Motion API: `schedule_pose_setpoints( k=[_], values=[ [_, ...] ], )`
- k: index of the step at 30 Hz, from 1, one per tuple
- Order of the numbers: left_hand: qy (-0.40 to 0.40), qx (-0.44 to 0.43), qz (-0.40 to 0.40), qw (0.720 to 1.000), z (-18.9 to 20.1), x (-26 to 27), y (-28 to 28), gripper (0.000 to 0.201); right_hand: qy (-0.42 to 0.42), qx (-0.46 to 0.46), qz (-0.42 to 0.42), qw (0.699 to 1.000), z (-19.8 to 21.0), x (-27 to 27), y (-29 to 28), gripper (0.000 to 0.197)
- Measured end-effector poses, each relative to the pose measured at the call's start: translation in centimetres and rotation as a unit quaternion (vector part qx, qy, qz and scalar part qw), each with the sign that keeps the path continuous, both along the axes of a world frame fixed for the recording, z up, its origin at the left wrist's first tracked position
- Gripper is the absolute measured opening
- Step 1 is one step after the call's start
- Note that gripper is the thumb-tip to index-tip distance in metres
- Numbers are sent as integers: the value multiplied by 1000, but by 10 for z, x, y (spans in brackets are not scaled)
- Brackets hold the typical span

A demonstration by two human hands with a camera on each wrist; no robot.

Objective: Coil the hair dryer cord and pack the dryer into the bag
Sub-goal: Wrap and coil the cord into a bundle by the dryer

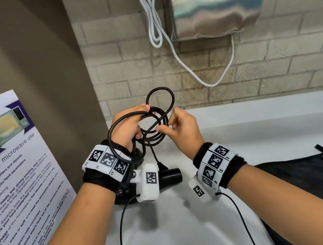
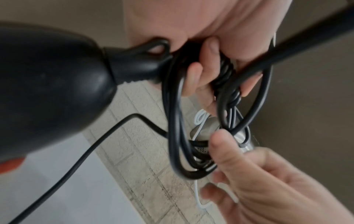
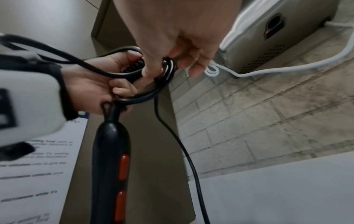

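Head view: our left hand clamps the coiled cord above the desk; our right hand pinches a loop at 3 o'clock.

Left wrist view: the hair dryer hangs; its weight may loosen the coil.

Right wrist view: the free cord tail may snag.
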State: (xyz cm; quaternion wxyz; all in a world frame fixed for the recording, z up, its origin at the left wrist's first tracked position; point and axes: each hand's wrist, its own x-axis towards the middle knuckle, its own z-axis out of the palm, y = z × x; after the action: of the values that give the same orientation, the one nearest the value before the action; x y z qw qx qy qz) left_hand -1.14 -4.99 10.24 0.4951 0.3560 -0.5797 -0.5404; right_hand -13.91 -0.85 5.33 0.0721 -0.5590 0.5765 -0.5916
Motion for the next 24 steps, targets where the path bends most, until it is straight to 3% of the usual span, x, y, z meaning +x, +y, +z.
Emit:
schedule_pose_setpoints(
  k=[2,4,6,8,12,14,18,21,24],
  values=[
    [9,7,-5,1000,-1,1,-2,12,-1,14,-6,1000,-1,3,-7,29],
    [4,18,-32,999,-1,3,0,14,-13,13,83,996,-1,8,-13,36],
    [7,34,-56,998,2,5,2,15,-87,10,188,978,-1,12,-18,47],
    [16,44,-72,996,3,6,3,15,-111,23,220,969,-1,10,-22,42],
    [6,34,-43,998,6,8,-3,16,-29,62,199,978,-3,-3,-20,24],
    [6,17,-29,999,6,8,-4,16,57,77,193,976,-5,-15,-15,29],
    [44,28,-22,998,6,13,-6,16,155,63,119,979,-15,-47,-13,30],
    [52,36,-39,997,7,17,-4,16,115,118,-17,986,-27,-72,-18,18],
    [41,39,-61,997,7,16,-2,18,45,216,-129,967,-36,-87,-20,21]
  ],
)
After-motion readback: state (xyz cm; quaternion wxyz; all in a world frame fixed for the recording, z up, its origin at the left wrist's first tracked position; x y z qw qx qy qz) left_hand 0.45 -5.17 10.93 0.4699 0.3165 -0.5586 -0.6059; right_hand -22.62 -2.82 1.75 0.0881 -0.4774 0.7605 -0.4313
